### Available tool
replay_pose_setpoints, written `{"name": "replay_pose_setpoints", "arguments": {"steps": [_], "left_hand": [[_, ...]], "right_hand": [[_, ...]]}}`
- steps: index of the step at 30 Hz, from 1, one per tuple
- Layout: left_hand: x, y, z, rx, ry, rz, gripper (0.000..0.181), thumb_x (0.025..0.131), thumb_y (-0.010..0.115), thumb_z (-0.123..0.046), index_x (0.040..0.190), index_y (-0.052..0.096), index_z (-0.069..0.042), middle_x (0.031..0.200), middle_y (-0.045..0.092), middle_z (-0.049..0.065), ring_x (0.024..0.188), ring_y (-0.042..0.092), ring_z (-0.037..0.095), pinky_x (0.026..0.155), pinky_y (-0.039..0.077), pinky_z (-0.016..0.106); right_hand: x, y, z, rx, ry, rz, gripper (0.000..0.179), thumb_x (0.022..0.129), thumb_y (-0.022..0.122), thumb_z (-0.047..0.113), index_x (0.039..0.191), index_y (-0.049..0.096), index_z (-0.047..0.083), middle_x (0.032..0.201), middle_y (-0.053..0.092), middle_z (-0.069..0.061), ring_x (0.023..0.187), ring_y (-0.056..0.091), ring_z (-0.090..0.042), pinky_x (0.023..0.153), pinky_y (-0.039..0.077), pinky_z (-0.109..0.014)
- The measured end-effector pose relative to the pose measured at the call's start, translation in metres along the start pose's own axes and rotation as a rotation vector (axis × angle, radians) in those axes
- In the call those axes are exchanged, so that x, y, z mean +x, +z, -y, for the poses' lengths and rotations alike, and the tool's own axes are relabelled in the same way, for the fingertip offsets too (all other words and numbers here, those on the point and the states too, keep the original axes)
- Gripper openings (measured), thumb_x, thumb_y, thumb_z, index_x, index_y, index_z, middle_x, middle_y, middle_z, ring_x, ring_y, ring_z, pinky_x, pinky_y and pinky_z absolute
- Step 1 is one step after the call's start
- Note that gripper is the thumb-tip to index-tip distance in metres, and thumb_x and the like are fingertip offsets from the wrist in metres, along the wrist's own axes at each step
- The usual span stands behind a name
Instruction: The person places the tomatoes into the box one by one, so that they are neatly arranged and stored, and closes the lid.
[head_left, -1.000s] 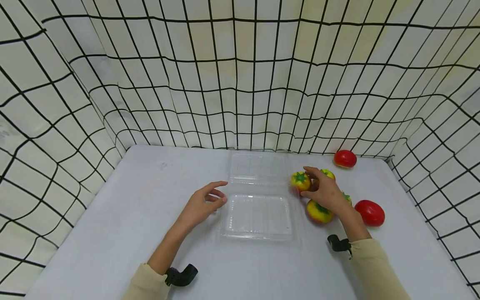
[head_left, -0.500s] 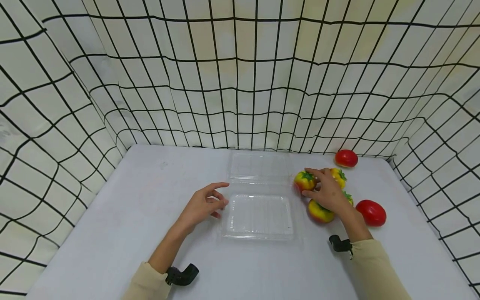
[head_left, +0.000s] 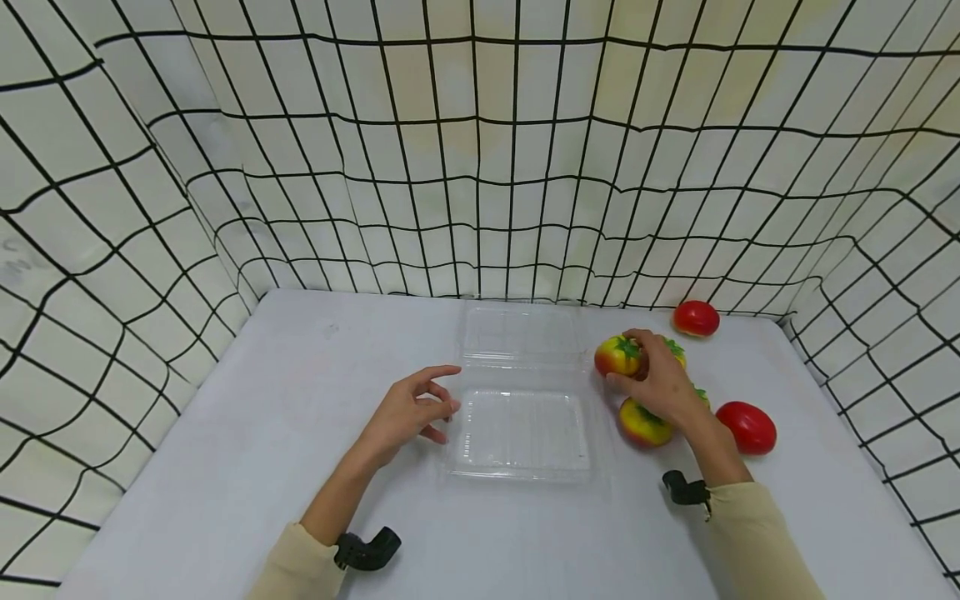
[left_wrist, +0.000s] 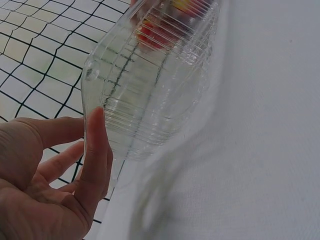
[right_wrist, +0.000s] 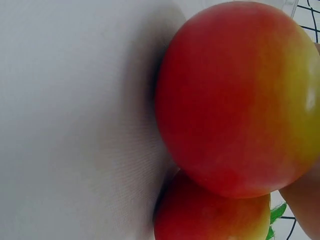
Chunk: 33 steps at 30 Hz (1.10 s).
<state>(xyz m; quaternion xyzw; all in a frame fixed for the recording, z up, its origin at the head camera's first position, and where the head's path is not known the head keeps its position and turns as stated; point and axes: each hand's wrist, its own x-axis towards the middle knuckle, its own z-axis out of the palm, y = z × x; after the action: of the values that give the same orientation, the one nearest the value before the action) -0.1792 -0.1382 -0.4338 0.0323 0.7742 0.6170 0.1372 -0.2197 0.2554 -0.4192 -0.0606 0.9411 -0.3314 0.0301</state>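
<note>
My right hand [head_left: 662, 385] grips a round red-and-yellow fruit with a green leafy top [head_left: 613, 358], thumb and fingers curled at its right side. A like fruit [head_left: 645, 423] lies just in front, and fills much of the right wrist view. Others behind the hand are partly hidden. A clear hinged plastic container [head_left: 525, 433] lies opened flat in mid-table. My left hand [head_left: 405, 414] hovers at its left edge with fingers loosely bent and thumb apart from forefinger. In the left wrist view, the fingertips [left_wrist: 99, 117] overlap the container's side.
Two red fruits lie at the right: one toward the back [head_left: 696, 318], one beside the right wrist [head_left: 746, 427]. Black netting [head_left: 495, 179] over white walls closes off the back and sides of the white table [head_left: 225, 467].
My right hand has carried the gripped fruit a little right and back, away from the container. The left hand stays at the container's left edge, and the view has shifted slightly.
</note>
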Motion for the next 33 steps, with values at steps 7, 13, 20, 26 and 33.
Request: {"name": "replay_pose_setpoints", "arguments": {"steps": [7, 13, 20, 26, 33], "left_hand": [[0.0, 0.0, 0.0, 0.0, 0.003, 0.001, 0.06, 0.093, 0.074, -0.006, 0.15, 0.055, -0.012, 0.105, 0.063, 0.013, 0.074, 0.067, 0.022, 0.062, 0.065, 0.035], [0.001, 0.0, 0.0, -0.005, -0.002, 0.0, 0.061, 0.093, 0.074, -0.007, 0.15, 0.055, -0.012, 0.105, 0.063, 0.013, 0.075, 0.067, 0.023, 0.063, 0.065, 0.036], [0.0, 0.0, 0.001, -0.008, -0.007, 0.001, 0.061, 0.093, 0.074, -0.007, 0.15, 0.054, -0.012, 0.104, 0.064, 0.013, 0.075, 0.066, 0.023, 0.062, 0.065, 0.035], [0.0, 0.0, 0.001, -0.007, -0.005, 0.0, 0.061, 0.093, 0.074, -0.007, 0.15, 0.055, -0.013, 0.104, 0.064, 0.013, 0.076, 0.067, 0.024, 0.062, 0.065, 0.035], [0.0, 0.0, 0.001, -0.002, -0.01, -0.009, 0.061, 0.093, 0.074, -0.007, 0.15, 0.055, -0.014, 0.104, 0.064, 0.013, 0.076, 0.066, 0.024, 0.062, 0.065, 0.035]], "right_hand": [[0.0, -0.002, 0.004, 0.025, -0.001, -0.042, 0.078, 0.096, 0.073, 0.036, 0.162, 0.032, 0.028, 0.138, 0.04, -0.022, 0.123, 0.049, -0.039, 0.105, 0.053, -0.059], [0.001, -0.002, 0.008, 0.026, -0.028, -0.088, 0.074, 0.095, 0.075, 0.037, 0.158, 0.038, 0.027, 0.145, 0.038, -0.023, 0.132, 0.046, -0.044, 0.113, 0.045, -0.068], [0.001, -0.002, 0.014, 0.061, -0.051, -0.11, 0.074, 0.094, 0.076, 0.038, 0.156, 0.038, 0.02, 0.148, 0.043, -0.021, 0.129, 0.053, -0.042, 0.111, 0.05, -0.062], [0.0, -0.001, 0.02, 0.099, -0.006, -0.097, 0.077, 0.092, 0.078, 0.043, 0.152, 0.04, 0.015, 0.156, 0.045, -0.019, 0.136, 0.05, -0.042, 0.115, 0.047, -0.062], [0.002, 0.003, 0.024, 0.154, 0.004, -0.09, 0.077, 0.093, 0.076, 0.045, 0.155, 0.04, 0.017, 0.157, 0.046, -0.019, 0.137, 0.047, -0.042, 0.115, 0.046, -0.061]]}}
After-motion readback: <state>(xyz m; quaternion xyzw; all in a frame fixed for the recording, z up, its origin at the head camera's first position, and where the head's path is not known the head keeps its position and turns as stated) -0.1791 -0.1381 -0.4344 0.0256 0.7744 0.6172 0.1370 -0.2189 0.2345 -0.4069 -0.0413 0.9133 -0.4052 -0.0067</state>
